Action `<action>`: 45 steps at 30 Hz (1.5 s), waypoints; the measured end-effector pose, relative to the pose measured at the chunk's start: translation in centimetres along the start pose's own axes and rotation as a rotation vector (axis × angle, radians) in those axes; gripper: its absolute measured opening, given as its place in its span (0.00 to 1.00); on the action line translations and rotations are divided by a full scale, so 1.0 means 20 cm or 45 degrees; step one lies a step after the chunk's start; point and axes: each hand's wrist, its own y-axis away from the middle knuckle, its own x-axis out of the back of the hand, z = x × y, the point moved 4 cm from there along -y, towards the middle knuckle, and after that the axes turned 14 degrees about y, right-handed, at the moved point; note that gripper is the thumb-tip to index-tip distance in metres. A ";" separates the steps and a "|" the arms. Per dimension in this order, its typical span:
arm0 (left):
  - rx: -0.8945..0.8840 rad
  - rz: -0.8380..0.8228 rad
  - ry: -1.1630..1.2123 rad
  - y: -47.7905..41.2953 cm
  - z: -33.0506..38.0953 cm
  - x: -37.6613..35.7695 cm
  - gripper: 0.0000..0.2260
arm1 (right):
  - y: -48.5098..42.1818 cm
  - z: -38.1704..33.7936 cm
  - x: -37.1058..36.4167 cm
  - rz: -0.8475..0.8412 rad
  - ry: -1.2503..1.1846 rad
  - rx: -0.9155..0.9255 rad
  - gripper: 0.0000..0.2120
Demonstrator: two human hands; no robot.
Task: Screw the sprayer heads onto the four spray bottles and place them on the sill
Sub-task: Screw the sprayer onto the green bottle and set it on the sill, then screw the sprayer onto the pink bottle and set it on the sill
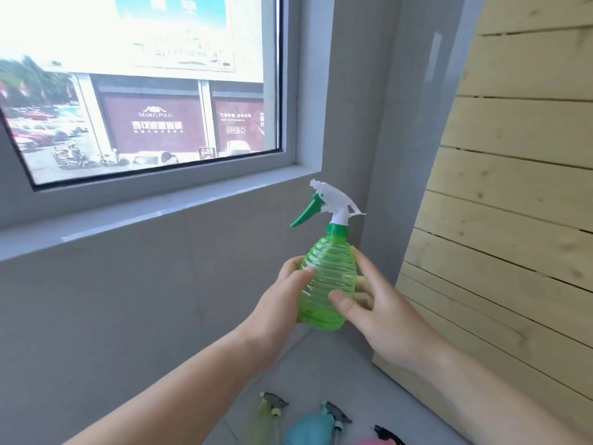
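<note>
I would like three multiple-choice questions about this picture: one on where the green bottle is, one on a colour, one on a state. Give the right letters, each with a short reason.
1. Where is the green bottle relative to the sill?
A. Standing on it.
B. In the air below it.
C. Lying on the floor under it.

2. What colour is the trigger of its sprayer head?
A. Red.
B. Green.
C. Black.

3. In what state is that sprayer head?
A. Mounted on the bottle's neck.
B. Lying loose on the floor.
C. Missing.

Answers:
1 B: the left hand and the right hand hold it up below the sill.
2 B: the trigger is green, on a white head.
3 A: the head sits on the collar at the neck.
</note>
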 end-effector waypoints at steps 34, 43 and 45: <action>-0.449 0.452 -0.580 -1.05 0.91 0.52 0.28 | -1.60 -0.20 -0.07 0.202 0.224 0.117 0.34; -0.715 0.528 -0.613 -0.73 0.88 0.40 0.16 | -1.29 -0.11 0.11 0.375 0.250 0.072 0.23; -0.735 0.483 -0.574 -0.65 0.77 0.35 0.12 | -1.15 -0.02 0.16 0.359 0.234 0.034 0.16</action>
